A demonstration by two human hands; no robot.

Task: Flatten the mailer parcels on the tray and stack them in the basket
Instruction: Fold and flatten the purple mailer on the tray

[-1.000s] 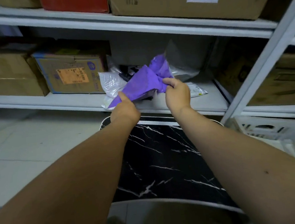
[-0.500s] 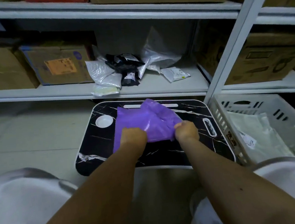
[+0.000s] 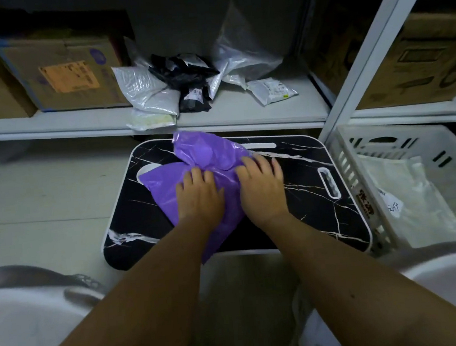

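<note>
Purple mailer pressed flat on the tray

A purple mailer (image 3: 167, 186) is laid across the black marble-patterned tray (image 3: 316, 214), its near corner hanging past the tray's front edge and its far end raised in a crumpled fold; the left hand (image 3: 199, 200) is spread palm-down on the middle of the mailer, fingers straight, nothing gripped; the right hand (image 3: 261, 189) is laid just beside it, fingers extended, partly on the mailer's right edge and partly on the tray; a white basket (image 3: 365, 185) is set just right of the tray, and a pale flattened mailer (image 3: 416, 200) is seen lying inside it; on the shelf (image 3: 243, 113) behind the tray a loose heap of mailers is gathered: a silver one (image 3: 151, 96), a black one (image 3: 188, 79) and a small white one (image 3: 270, 90); a cardboard box (image 3: 61, 74) is stood on the shelf to their left
</note>
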